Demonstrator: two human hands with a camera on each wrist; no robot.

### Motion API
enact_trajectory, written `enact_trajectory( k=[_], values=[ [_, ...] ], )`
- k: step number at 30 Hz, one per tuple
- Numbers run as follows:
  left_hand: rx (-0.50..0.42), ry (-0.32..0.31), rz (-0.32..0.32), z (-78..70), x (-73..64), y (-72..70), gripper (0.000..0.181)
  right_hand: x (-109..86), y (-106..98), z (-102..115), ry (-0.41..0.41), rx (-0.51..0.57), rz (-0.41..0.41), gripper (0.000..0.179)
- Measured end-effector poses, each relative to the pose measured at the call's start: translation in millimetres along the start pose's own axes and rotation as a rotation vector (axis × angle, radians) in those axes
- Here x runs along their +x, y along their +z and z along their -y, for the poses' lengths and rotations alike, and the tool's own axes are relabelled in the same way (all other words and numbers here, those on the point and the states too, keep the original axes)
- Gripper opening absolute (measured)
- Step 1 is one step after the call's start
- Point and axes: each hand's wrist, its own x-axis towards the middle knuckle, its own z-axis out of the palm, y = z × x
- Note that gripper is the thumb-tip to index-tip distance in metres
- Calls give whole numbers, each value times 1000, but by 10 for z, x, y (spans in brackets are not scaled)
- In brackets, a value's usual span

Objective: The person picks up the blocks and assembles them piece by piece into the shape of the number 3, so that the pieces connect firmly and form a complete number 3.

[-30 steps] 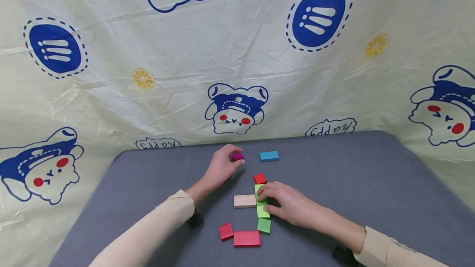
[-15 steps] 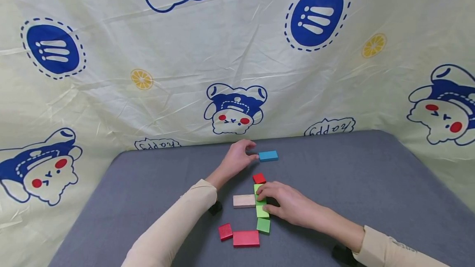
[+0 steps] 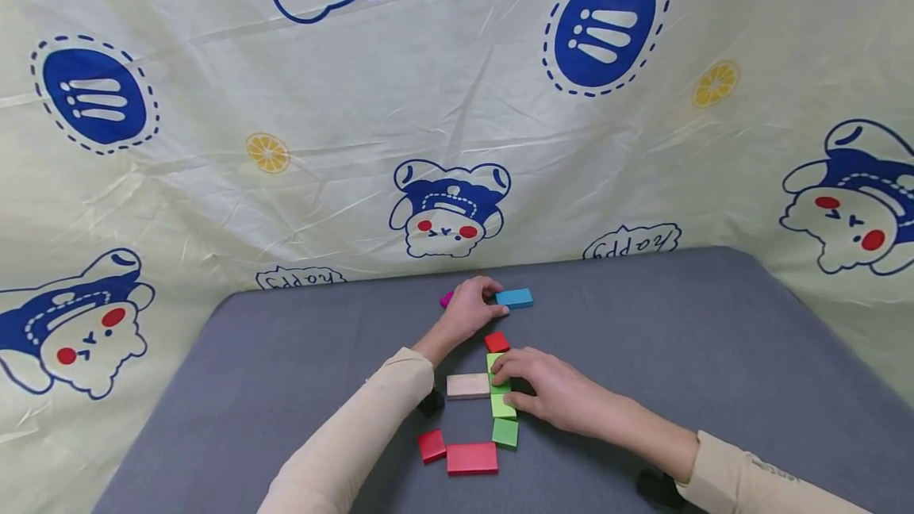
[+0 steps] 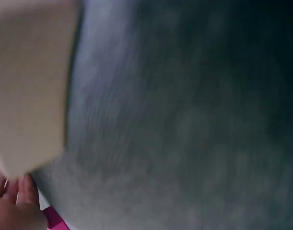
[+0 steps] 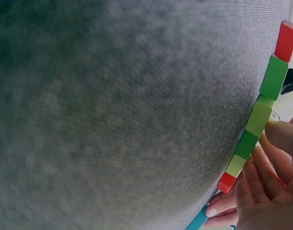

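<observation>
left hand (image 3: pixel 474 308) touching blue block (image 3: pixel 517 298), backdrop (image 3: pixel 631 240) (reads "happy")

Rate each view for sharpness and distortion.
Head view: sharp and evenly lit, wide-angle bowing at the edges, blue block crisp. Left wrist view: heavily blurred, only grey cloth and a pale smear. Right wrist view: cloth soft up close, green blocks fairly sharp, curved by the lens.

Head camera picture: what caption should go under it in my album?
Left hand touches a blue block; right hand rests on a row of green blocks.
</observation>
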Motion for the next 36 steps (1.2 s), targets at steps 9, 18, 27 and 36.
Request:
enact_trajectory(
  k=[9, 18, 27, 36],
  values=[
    [28, -12, -6, -27, 16, 42, 29, 7, -7, -7, 12, 3, 9, 27],
    [65, -12, 23, -116, 16, 0, 26, 1, -23, 3, 16, 14, 11, 27],
    [93, -7, 58, -90, -13, -98, 26, 10, 5, -2, 24, 0, 8, 25],
    [69, 25, -34, -45, -123, -304, 25, 28, 16, 2, 34, -5, 7, 25]
  ],
)
